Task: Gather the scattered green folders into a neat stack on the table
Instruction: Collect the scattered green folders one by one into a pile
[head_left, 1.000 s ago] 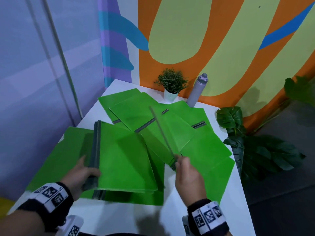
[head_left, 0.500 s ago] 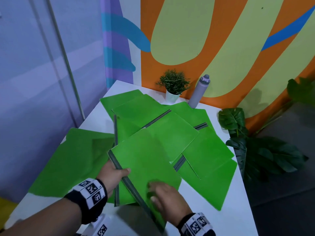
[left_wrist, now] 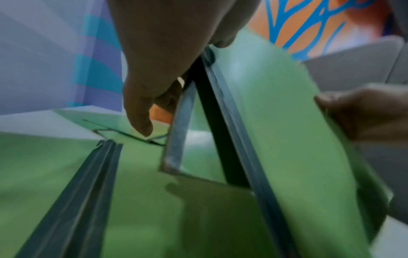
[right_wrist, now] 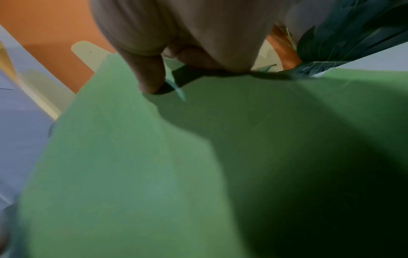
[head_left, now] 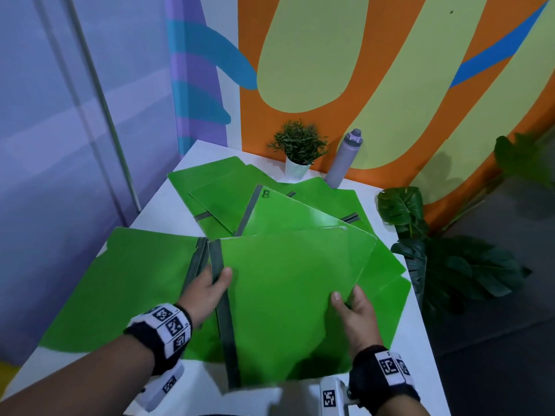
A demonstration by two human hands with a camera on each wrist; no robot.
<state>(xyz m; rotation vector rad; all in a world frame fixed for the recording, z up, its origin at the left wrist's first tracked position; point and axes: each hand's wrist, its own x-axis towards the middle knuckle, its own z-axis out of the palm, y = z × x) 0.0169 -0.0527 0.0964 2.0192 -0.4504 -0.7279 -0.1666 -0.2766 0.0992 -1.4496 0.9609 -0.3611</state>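
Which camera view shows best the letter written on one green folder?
The head view: the letter "B" sits at the far corner of a green folder, beside its grey spine. Neither the left wrist view nor the right wrist view shows the letter.

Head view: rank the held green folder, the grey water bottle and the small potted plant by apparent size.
1. Held green folder, largest, though nearness to the camera inflates it.
2. Small potted plant and grey water bottle: too alike to rank.
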